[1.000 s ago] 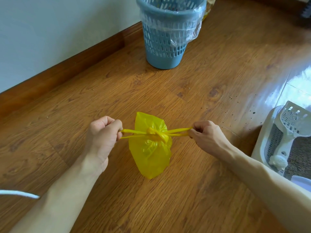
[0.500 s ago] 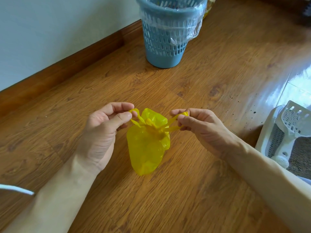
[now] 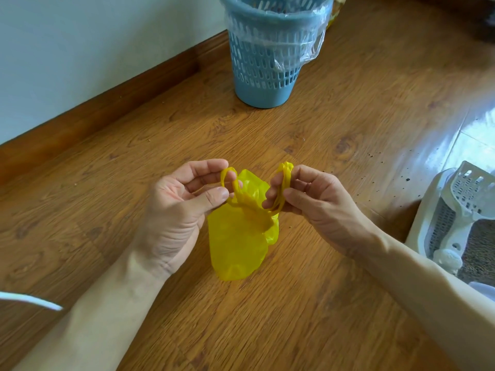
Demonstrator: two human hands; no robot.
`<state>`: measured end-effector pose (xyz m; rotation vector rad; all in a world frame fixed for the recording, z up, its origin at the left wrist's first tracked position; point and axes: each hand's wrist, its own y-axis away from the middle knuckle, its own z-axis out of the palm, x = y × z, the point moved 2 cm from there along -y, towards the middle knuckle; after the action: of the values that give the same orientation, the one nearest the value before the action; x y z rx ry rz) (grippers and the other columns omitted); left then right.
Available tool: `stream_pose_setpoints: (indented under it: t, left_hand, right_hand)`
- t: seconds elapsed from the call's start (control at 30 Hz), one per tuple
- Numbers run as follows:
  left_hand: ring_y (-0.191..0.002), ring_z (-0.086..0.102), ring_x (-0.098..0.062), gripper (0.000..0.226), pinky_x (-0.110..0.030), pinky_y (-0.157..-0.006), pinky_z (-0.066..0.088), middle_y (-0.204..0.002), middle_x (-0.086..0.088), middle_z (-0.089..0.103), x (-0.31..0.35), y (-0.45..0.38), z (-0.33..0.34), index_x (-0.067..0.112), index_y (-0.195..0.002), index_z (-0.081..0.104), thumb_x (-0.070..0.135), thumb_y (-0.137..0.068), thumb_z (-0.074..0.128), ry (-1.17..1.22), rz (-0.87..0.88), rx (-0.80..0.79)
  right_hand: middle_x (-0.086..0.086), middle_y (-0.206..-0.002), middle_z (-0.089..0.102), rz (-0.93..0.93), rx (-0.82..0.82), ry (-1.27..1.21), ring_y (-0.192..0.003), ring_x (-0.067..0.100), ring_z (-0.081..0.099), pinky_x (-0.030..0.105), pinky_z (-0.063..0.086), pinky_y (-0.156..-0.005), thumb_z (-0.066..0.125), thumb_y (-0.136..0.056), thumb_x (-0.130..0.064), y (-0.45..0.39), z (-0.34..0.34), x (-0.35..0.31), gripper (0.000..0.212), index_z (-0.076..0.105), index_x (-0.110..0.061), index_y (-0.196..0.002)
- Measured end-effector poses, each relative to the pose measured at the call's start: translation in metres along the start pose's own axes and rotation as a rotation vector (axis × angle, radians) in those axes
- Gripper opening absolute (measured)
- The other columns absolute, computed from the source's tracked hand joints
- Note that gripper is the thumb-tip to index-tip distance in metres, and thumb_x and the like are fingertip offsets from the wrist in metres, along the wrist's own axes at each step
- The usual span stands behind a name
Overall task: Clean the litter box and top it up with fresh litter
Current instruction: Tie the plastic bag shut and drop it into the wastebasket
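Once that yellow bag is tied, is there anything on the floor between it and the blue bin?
Nothing visible. The yellow bag hangs from both hands, left hand and right hand, each pinching a handle loop. Only bare wooden floor lies between it and the blue bin, whose top looks open with a clear liner.

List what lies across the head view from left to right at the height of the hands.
left hand → yellow bag → right hand → white litter box with the scoop resting in it.

Bright daylight from the right, glare on the wooden floor [image 3: 479, 135], wide-angle bending at edges
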<state>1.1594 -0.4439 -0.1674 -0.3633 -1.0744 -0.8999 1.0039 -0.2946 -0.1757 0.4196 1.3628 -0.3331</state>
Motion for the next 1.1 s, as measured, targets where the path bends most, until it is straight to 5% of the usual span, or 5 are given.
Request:
stream_pose_setpoints:
  t: [0.3, 0.47, 0.73, 0.83, 1.1]
  left_hand:
    - [-0.072, 0.071, -0.014, 0.033, -0.021, -0.069, 0.056, -0.079, -0.003, 0.072, -0.013, 0.004, 0.008, 0.007, -0.098, 0.068, -0.017, -0.076, 0.071, -0.289, 0.073, 0.086]
    - [-0.080, 0.069, -0.008, 0.030, -0.016, -0.073, 0.054, -0.104, -0.009, 0.074, -0.020, 0.004, 0.003, 0.007, -0.100, 0.073, -0.009, -0.076, 0.076, -0.338, 0.028, 0.173]
    - [-0.095, 0.060, -0.028, 0.027, -0.036, -0.084, 0.044, -0.104, -0.018, 0.075, -0.021, 0.004, -0.001, 0.021, -0.062, 0.066, 0.025, -0.088, 0.070, -0.241, -0.124, 0.072]
    - [-0.086, 0.061, -0.031, 0.037, -0.026, -0.067, 0.046, -0.092, -0.018, 0.075, -0.019, 0.003, 0.002, 0.019, -0.056, 0.052, 0.018, -0.093, 0.055, -0.045, -0.189, 0.064]
    - [-0.068, 0.069, -0.018, 0.032, -0.035, -0.080, 0.049, -0.068, -0.003, 0.064, -0.025, 0.004, -0.009, 0.015, -0.069, 0.051, 0.017, -0.101, 0.047, 0.181, -0.173, 0.378]
  right_hand:
    - [0.025, -0.090, 0.071, -0.024, -0.039, 0.121, -0.076, 0.035, 0.070, 0.047, 0.058, -0.075, 0.051, -0.093, 0.013, 0.002, 0.011, 0.004, 0.014, 0.048, -0.001, -0.097]
    - [0.020, -0.090, 0.074, 0.005, -0.037, 0.128, -0.079, 0.035, 0.071, 0.046, 0.058, -0.077, 0.054, -0.093, 0.008, 0.005, 0.010, 0.009, 0.015, 0.051, -0.002, -0.105]
    - [0.014, -0.076, 0.069, 0.013, 0.016, 0.194, -0.071, 0.028, 0.067, 0.048, 0.054, -0.073, 0.053, -0.098, -0.008, 0.005, 0.007, 0.014, 0.017, 0.060, 0.004, -0.088]
    - [0.011, -0.071, 0.064, 0.016, 0.052, 0.176, -0.066, 0.022, 0.063, 0.035, 0.053, -0.067, 0.052, -0.098, -0.009, 0.006, 0.002, 0.016, 0.020, 0.061, 0.006, -0.088]
    - [0.009, -0.068, 0.065, 0.011, 0.119, 0.156, -0.066, 0.024, 0.056, 0.033, 0.046, -0.064, 0.050, -0.100, -0.010, 0.002, -0.004, 0.017, 0.020, 0.063, -0.002, -0.087]
